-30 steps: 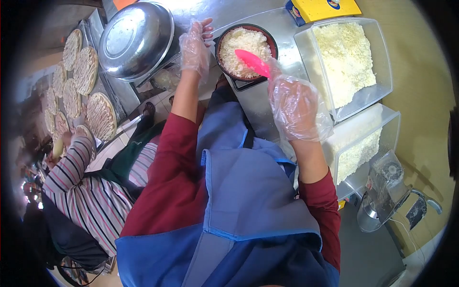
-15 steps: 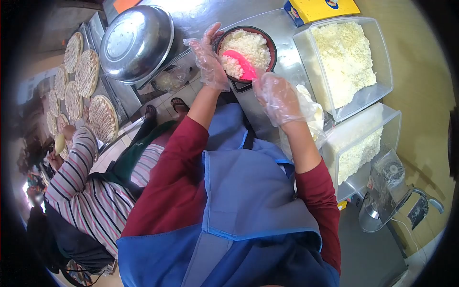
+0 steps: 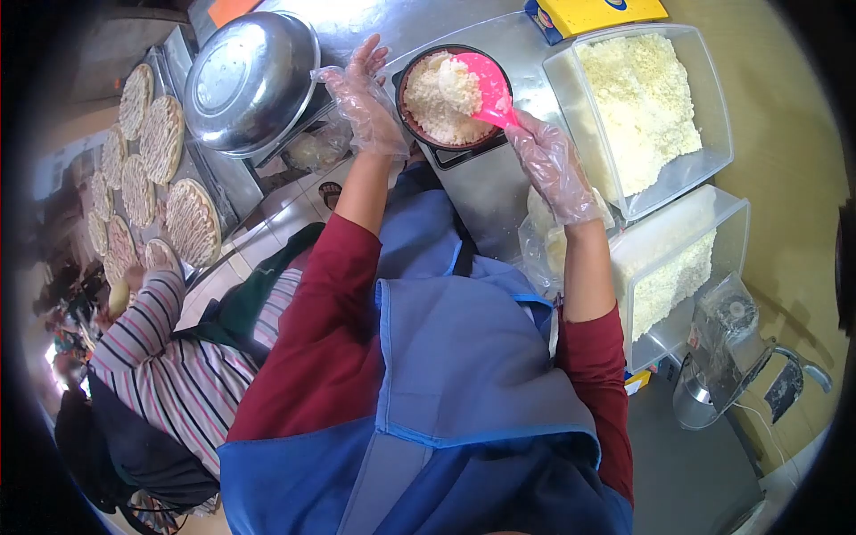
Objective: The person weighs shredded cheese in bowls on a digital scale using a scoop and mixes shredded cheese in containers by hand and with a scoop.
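Note:
My right hand (image 3: 555, 169), in a clear plastic glove, grips the handle of a pink scoop (image 3: 490, 87). The scoop lies over a dark round pan (image 3: 408, 123), with white crumbly grated food (image 3: 437, 100) in it and at the scoop's edge. The pan sits on a small scale (image 3: 459, 159), mostly hidden beneath it. My left hand (image 3: 364, 102), gloved too, is raised just left of the pan with its fingers spread and holds nothing.
Two clear bins (image 3: 629, 212) (image 3: 744, 241) of grated food stand at the right, below a yellow box (image 3: 597, 16). A metal bowl (image 3: 250, 80) lies upside down at the upper left. Topped flat rounds (image 3: 192, 223) and a co-worker in stripes (image 3: 178, 383) are at the left.
The scoop has swung from the pan's lower left to its upper right, turning over. My left hand has drawn back slightly left from the pan. The co-worker's arm has shifted a little.

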The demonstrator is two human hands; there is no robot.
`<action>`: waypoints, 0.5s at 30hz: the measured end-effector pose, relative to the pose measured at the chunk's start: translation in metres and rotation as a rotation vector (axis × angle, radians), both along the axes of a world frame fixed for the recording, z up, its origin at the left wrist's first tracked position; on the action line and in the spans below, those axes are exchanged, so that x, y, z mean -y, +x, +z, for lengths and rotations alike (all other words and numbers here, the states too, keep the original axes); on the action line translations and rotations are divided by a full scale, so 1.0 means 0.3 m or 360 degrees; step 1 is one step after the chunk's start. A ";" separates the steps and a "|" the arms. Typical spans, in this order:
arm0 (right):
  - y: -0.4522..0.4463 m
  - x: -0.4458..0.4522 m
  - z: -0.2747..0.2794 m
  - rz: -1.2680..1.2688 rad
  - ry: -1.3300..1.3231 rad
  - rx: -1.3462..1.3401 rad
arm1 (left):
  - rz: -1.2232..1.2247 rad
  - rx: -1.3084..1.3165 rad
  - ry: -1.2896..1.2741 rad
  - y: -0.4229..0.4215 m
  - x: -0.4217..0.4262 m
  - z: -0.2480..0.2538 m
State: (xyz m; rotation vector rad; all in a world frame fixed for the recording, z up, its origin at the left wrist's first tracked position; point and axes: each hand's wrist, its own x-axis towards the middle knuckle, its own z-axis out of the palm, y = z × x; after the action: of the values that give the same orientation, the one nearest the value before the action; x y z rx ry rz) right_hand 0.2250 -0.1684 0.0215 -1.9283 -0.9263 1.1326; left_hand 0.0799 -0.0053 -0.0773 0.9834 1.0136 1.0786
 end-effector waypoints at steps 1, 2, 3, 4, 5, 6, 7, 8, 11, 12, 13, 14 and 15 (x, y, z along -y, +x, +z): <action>0.005 0.003 -0.007 -0.0002 0.0001 0.0001 | -0.0008 -0.0037 0.0022 -0.002 0.000 0.002; 0.008 0.008 -0.018 -0.0016 0.0049 0.0003 | -0.0018 -0.0075 0.0041 -0.004 0.001 0.004; 0.010 0.011 -0.025 -0.0031 0.0095 0.0005 | -0.0022 -0.0076 0.0040 -0.007 -0.003 0.005; 0.010 0.012 -0.029 -0.0036 0.0093 0.0004 | -0.0006 -0.0082 0.0025 -0.010 -0.009 0.005; 0.011 0.014 -0.031 -0.0043 0.0143 0.0033 | 0.0008 -0.0088 0.0010 -0.014 -0.014 0.006; 0.012 0.016 -0.034 -0.0049 0.0192 0.0062 | 0.0002 -0.0089 0.0010 -0.020 -0.019 0.007; 0.017 0.019 -0.048 -0.0055 0.0192 0.0061 | 0.0021 -0.0092 0.0013 -0.027 -0.024 0.009; 0.023 0.025 -0.068 -0.0075 0.0149 0.0036 | 0.0039 -0.0095 0.0017 -0.032 -0.028 0.011; 0.032 0.029 -0.084 -0.0096 0.0114 -0.0023 | 0.0064 -0.0085 0.0031 -0.042 -0.035 0.014; 0.031 0.030 -0.084 -0.0090 0.0121 -0.0056 | 0.0060 -0.0088 0.0034 -0.046 -0.038 0.015; 0.027 0.031 -0.078 -0.0095 0.0124 -0.0058 | 0.0061 -0.0074 0.0035 -0.047 -0.041 0.016; 0.020 0.032 -0.069 -0.0104 0.0121 -0.0048 | 0.0063 -0.0060 0.0032 -0.048 -0.041 0.015; 0.016 0.032 -0.064 -0.0114 0.0117 -0.0038 | 0.0057 -0.0061 0.0033 -0.047 -0.041 0.013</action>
State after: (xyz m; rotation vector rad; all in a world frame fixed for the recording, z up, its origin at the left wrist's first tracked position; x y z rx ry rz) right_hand 0.2297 -0.1779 0.0023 -1.8700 -0.8673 1.0632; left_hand 0.0657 0.0070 -0.0733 1.0095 1.0567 1.1056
